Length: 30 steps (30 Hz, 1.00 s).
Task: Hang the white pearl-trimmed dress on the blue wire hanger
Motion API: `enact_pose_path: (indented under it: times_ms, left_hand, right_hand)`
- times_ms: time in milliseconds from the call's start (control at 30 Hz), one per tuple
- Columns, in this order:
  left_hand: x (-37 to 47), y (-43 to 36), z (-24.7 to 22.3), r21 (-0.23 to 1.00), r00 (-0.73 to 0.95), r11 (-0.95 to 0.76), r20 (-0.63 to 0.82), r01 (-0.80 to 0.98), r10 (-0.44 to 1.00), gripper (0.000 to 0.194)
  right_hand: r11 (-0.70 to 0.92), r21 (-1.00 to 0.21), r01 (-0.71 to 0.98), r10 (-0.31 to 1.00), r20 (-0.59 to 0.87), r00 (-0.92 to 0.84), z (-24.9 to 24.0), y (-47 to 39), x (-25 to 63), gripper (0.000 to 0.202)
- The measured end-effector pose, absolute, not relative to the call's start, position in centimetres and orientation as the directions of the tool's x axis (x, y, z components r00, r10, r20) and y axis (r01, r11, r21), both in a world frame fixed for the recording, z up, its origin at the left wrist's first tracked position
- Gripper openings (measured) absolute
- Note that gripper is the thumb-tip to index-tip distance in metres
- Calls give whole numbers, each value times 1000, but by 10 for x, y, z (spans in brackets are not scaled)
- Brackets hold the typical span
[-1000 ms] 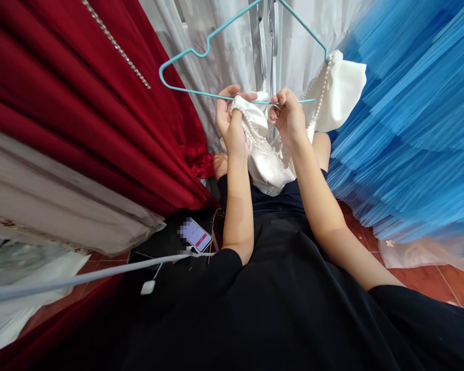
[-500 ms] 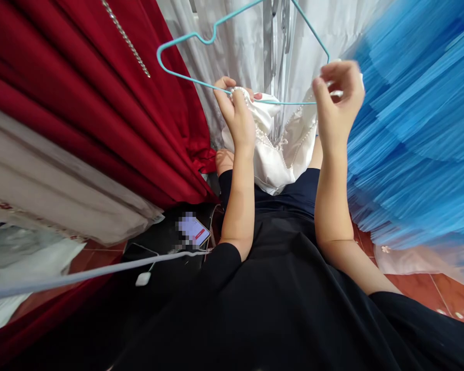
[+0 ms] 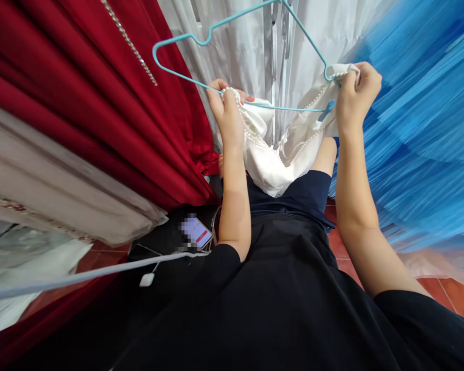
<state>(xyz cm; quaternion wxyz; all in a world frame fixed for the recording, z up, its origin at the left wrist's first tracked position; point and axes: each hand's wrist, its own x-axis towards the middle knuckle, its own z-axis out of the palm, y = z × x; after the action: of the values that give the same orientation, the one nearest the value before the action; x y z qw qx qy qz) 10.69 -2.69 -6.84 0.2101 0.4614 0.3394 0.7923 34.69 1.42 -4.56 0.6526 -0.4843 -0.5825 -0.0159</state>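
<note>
The left hand (image 3: 227, 111) closes its grip on the white garment (image 3: 278, 159) and its pearl trim (image 3: 251, 135) at the hanger (image 3: 232, 95)'s lower bar. The right hand (image 3: 356, 95) pinches the garment's other corner against the hanger's right end. Left of the hanger hangs a red dress (image 3: 100, 103), right a blue one (image 3: 421, 129).

Garment (image 3: 278, 165) hangs from hanger (image 3: 232, 67), between drape (image 3: 81, 103) left and tulle (image 3: 417, 129) right; phone (image 3: 197, 233) below.

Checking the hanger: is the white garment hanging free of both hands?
No, the left hand and right hand both grip the white garment.
</note>
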Motion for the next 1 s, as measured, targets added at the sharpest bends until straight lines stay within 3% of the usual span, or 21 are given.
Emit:
enact_pose_path:
  times_ms: [200,400,533,633,733,867,1000]
  left_hand:
    - [116,-28,-67,800,-483,-584,460,-139,745,24]
    - [116,-30,-66,779,-484,-575,414,-251,771,26]
    - [115,-21,-75,720,-454,-615,453,-321,767,21]
    - [117,-14,-81,689,-454,-643,480,-334,751,18]
    - [118,-11,-86,649,-464,-701,544,-296,699,14]
    - [120,-13,-87,646,-443,-709,568,-283,694,14]
    - [122,-19,-83,622,-477,-734,575,-273,665,27]
  right_hand:
    - [629,-598,497,342,787,514,-53,22,373,23]
    - [528,-539,657,146,819,554,-81,1,373,20]
    - [616,-374,693,-15,874,485,-97,-19,363,9]
    - [688,-272,673,-42,911,411,-100,-44,342,8]
    - [690,-251,679,51,953,300,-95,-66,311,9]
    - [660,-338,671,400,914,67,-82,-65,276,24]
    - [724,-379,576,531,839,-115,-82,-38,261,25]
